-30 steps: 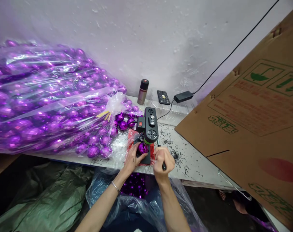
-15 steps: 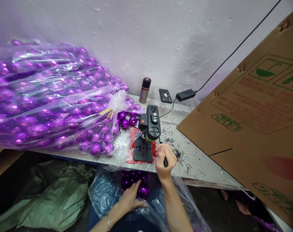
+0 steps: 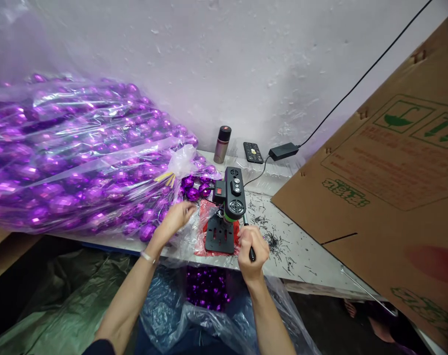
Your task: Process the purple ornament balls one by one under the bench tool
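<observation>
My right hand (image 3: pixel 253 249) is wrapped round the black-gripped lever handle (image 3: pixel 252 255) of a small black bench press (image 3: pixel 235 192). The press has a slotted base plate (image 3: pixel 219 238) and a red switch, and its base rests on a red plastic sheet (image 3: pixel 202 241). My left hand (image 3: pixel 176 216) hovers left of the press, fingers loosely bent and apart, with nothing visible in them. Just beyond its fingertips lie loose shiny purple balls (image 3: pixel 192 194), at the neck of a big clear bag of purple balls (image 3: pixel 94 162). More purple balls (image 3: pixel 207 288) sit below the table edge, in plastic on my lap.
Behind the press stand a spray-can-like bottle (image 3: pixel 222 144), a phone (image 3: pixel 252 152) and a black power adapter (image 3: pixel 283 151) with its cable. Small black bits (image 3: pixel 274 241) litter the table on the right. A large cardboard box (image 3: pixel 379 187) leans in from the right.
My left hand has risen from the purple balls on my lap to the tabletop, left of the press. My right hand stays on the lever handle. The view has tilted slightly.
</observation>
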`<state>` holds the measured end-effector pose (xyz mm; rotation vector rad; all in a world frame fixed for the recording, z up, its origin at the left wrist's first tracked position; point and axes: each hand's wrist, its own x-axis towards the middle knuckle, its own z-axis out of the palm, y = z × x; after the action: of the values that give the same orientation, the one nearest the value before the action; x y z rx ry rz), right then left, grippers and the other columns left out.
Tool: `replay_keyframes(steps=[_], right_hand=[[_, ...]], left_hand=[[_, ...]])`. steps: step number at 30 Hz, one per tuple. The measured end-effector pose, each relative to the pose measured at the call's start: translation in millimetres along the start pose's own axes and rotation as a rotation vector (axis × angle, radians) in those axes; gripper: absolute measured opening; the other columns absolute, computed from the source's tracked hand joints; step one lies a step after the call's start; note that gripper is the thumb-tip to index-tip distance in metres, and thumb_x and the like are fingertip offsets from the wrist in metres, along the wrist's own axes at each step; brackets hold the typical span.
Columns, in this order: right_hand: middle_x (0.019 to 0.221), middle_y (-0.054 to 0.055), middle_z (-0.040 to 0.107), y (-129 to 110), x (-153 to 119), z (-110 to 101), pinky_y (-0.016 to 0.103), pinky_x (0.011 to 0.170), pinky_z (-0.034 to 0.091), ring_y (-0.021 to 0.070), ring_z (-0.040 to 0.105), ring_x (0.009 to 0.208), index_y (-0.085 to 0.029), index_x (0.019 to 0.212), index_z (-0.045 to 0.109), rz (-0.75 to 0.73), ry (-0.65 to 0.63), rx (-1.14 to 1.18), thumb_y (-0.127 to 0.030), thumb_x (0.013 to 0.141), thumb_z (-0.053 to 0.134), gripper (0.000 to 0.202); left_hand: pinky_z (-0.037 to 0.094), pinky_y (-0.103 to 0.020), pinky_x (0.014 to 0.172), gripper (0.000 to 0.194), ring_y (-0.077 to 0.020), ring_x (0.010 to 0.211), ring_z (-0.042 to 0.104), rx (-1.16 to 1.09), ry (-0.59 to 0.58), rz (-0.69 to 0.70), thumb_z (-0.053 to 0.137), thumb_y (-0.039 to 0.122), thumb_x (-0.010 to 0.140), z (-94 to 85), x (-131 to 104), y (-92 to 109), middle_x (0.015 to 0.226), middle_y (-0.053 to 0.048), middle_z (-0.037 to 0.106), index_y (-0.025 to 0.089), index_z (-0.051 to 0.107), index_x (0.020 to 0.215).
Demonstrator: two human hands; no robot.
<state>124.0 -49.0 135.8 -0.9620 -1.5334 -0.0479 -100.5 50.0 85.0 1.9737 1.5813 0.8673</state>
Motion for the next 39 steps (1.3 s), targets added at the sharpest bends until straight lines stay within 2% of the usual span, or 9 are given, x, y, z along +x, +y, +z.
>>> replay_keyframes(steps=[4, 9, 13, 18, 20, 24, 29, 33, 39], right_hand=[[0.065, -0.001, 0.054, 1.2, -0.7, 0.4, 0.027, 0.059, 0.043, 0.0125, 0.055, 0.062, -0.022, 0.07, 0.049, -0.009, 0.006, -0.002, -0.004, 0.095, 0.044, 0.031], [0.067, -0.001, 0.056, 2.4, -2.1, 0.0, 0.027, 0.059, 0.043, 0.0121, 0.055, 0.062, -0.021, 0.074, 0.051, -0.007, -0.018, -0.006, -0.004, 0.095, 0.044, 0.028], [0.065, -0.001, 0.055, 1.7, -1.4, -0.6, 0.027, 0.057, 0.041, 0.0122, 0.054, 0.06, -0.021, 0.072, 0.051, -0.01, -0.024, -0.014, -0.006, 0.096, 0.044, 0.029], [0.064, -0.001, 0.055, -1.6, 7.1, -2.8, 0.027, 0.056, 0.04, 0.012, 0.054, 0.059, -0.021, 0.071, 0.051, -0.019, -0.032, -0.004, -0.006, 0.095, 0.044, 0.029], [0.063, -0.001, 0.053, -3.4, 13.0, -4.3, 0.027, 0.056, 0.04, 0.0117, 0.053, 0.059, -0.021, 0.071, 0.051, -0.012, -0.038, 0.003, -0.006, 0.095, 0.045, 0.029], [0.061, -0.003, 0.048, -7.2, 24.0, -7.0, 0.027, 0.057, 0.038, 0.0106, 0.048, 0.057, -0.021, 0.068, 0.047, 0.021, -0.053, -0.008, -0.008, 0.097, 0.045, 0.032], [0.062, -0.002, 0.05, -9.3, 27.8, -9.3, 0.026, 0.057, 0.039, 0.0107, 0.05, 0.058, -0.021, 0.07, 0.048, 0.018, -0.092, -0.033, -0.009, 0.098, 0.044, 0.03], [0.062, -0.002, 0.051, -8.4, 24.0, -10.0, 0.026, 0.058, 0.039, 0.0109, 0.049, 0.058, -0.02, 0.072, 0.052, 0.01, -0.101, -0.044, -0.009, 0.098, 0.044, 0.029], [0.065, -0.001, 0.055, -8.3, 20.5, -11.3, 0.027, 0.059, 0.041, 0.0117, 0.052, 0.06, -0.02, 0.074, 0.055, 0.012, -0.107, -0.029, -0.008, 0.097, 0.044, 0.028]], left_hand=[[0.053, -0.045, 0.095, 0.043, -0.036, 0.11, 0.07, 0.319, 0.031, -0.143, 0.064, 0.029, 0.092, -0.2, 66.7, 14.6, 0.12, -0.024, 0.071, 0.008, 0.063, 0.13], [0.052, -0.055, 0.095, 0.051, -0.0454, 0.113, 0.069, 0.389, -0.057, -0.267, 0.067, 0.028, 0.091, 25.6, 75.3, 27.2, 0.126, -0.032, 0.065, 0.004, 0.056, 0.135], [0.05, -0.051, 0.103, 0.055, -0.039, 0.12, 0.067, 0.208, 0.033, -0.222, 0.065, 0.032, 0.093, 9.5, 52.6, 22.9, 0.131, -0.026, 0.066, 0.009, 0.052, 0.141], [0.051, -0.045, 0.107, 0.064, -0.0283, 0.116, 0.068, -0.543, 0.387, -0.335, 0.073, 0.052, 0.085, -10.6, -20.6, 20.0, 0.128, -0.014, 0.069, 0.016, 0.059, 0.136], [0.053, -0.044, 0.104, 0.069, -0.026, 0.11, 0.07, -0.824, 0.418, -0.413, 0.076, 0.059, 0.08, 3.2, -51.0, 25.4, 0.123, -0.014, 0.071, 0.015, 0.063, 0.132], [0.053, -0.046, 0.106, 0.066, -0.0285, 0.112, 0.071, -1.028, 0.225, -0.454, 0.079, 0.059, 0.075, 56.0, -75.7, 39.4, 0.119, -0.014, 0.075, 0.014, 0.069, 0.122], [0.044, -0.049, 0.116, 0.062, -0.0316, 0.131, 0.061, -0.715, 0.232, -0.297, 0.077, 0.055, 0.079, 105.2, -61.9, 39.6, 0.136, -0.015, 0.068, 0.018, 0.067, 0.128], [0.044, -0.055, 0.114, 0.055, -0.035, 0.132, 0.06, -0.373, 0.272, -0.144, 0.077, 0.048, 0.083, 118.1, -57.8, 30.1, 0.135, -0.016, 0.068, 0.019, 0.066, 0.129], [0.051, -0.052, 0.107, 0.056, -0.0334, 0.124, 0.065, -0.224, 0.273, 0.042, 0.076, 0.045, 0.086, 129.3, -56.0, 23.0, 0.129, -0.015, 0.071, 0.019, 0.06, 0.133]])
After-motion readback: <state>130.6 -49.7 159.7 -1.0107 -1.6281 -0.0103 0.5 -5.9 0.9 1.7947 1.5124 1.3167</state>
